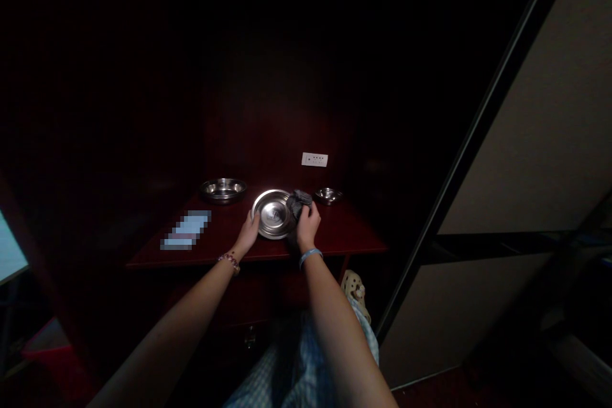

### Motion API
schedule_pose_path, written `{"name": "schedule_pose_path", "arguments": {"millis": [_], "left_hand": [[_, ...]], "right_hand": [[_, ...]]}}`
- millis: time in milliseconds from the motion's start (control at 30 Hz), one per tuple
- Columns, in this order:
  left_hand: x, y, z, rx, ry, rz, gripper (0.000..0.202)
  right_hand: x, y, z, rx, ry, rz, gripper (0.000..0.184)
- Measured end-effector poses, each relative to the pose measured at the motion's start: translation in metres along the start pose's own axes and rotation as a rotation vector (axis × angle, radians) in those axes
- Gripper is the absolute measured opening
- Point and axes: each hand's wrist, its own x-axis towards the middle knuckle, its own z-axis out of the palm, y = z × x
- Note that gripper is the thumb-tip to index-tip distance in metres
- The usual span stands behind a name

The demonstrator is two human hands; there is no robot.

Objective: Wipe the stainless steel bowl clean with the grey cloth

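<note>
**Cloth working the right rim of the steel plate**

The dark red bench (344,236) is filling the centre of the frame, and everything else around it is sinking into shadow. On it, just below centre, the steel plate (271,213) is lying flat and catching the light. A larger steel bowl (222,189) is sitting to its upper left, apart from the plate and from both hands.

The left hand (248,236) is reaching in from the lower left and is bracing the plate's left edge, with its fingers half curled against the rim. The right hand (308,226) is closing loosely around a bunched grey cloth (297,202) and is pressing it onto the plate's right rim.

Judging by this, the wiping is looking mid-way at most. The cloth is covering only the right edge, and the plate's middle and left are showing bare and shiny. Whether they are already wiped is impossible to tell in this light.

A small steel bowl (327,195) is sitting just right of the cloth, and it too is lying untouched.
</note>
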Motion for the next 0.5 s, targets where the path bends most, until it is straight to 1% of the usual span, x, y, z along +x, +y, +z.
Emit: {"name": "schedule_pose_path", "arguments": {"millis": [67,133,200,300,367,500], "left_hand": [[-0.001,0.0,-0.002,-0.015,0.036,0.0,0.057],[-0.001,0.0,-0.003,-0.034,0.053,0.004,0.058],[-0.002,0.001,-0.003,-0.047,0.057,0.001,0.058],[-0.002,0.002,-0.002,-0.057,0.044,0.0,0.059],[-0.003,0.005,-0.001,-0.057,0.02,0.008,0.058],[-0.006,0.011,0.001,-0.054,-0.038,0.014,0.057]], "right_hand": [[0.001,-0.002,-0.008,-0.104,0.102,0.118,0.049],[0.001,-0.002,-0.013,-0.147,0.121,0.207,0.051],[0.001,-0.001,-0.014,-0.155,0.122,0.24,0.051],[0.001,0.002,-0.011,-0.129,0.127,0.184,0.048],[0.0,0.003,-0.008,-0.117,0.107,0.134,0.046],[-0.001,0.005,-0.004,-0.154,0.085,0.085,0.042]]}}
